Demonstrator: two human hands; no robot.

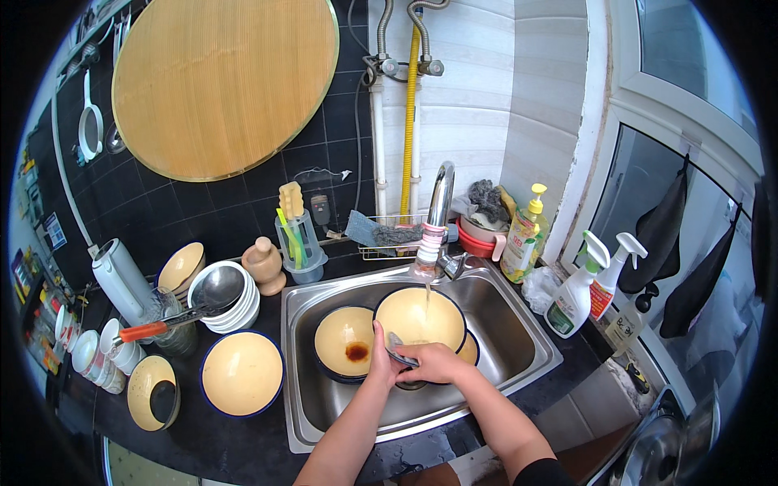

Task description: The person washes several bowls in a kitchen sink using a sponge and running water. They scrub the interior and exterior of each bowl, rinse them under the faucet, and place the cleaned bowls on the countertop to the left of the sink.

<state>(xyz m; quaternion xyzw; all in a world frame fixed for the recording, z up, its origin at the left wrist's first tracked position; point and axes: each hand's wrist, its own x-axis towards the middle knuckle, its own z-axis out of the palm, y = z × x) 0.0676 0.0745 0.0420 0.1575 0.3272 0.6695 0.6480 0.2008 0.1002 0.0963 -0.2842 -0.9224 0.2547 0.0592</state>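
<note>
In the sink, a cream bowl with a dark rim (413,312) is tilted under a thin stream of water from the faucet (440,198). My left hand (384,356) is at its left near edge, with the fingers upright along the rim and the palm turned inward. My right hand (433,362) is closed on a small grey item (401,352), possibly a scrubbing pad, held against the near side of the bowl next to my left hand. To the left sits another cream bowl (332,336) with a brown liquid spot inside. Part of a further bowl (470,348) shows behind my right hand.
The steel sink (293,405) is set in a black counter. At left are a cream bowl (243,373), stacked white bowls (243,312) with a ladle (217,292) on top, and a wooden mortar (263,267). Spray bottles (577,287) and a pump bottle (525,243) stand at right.
</note>
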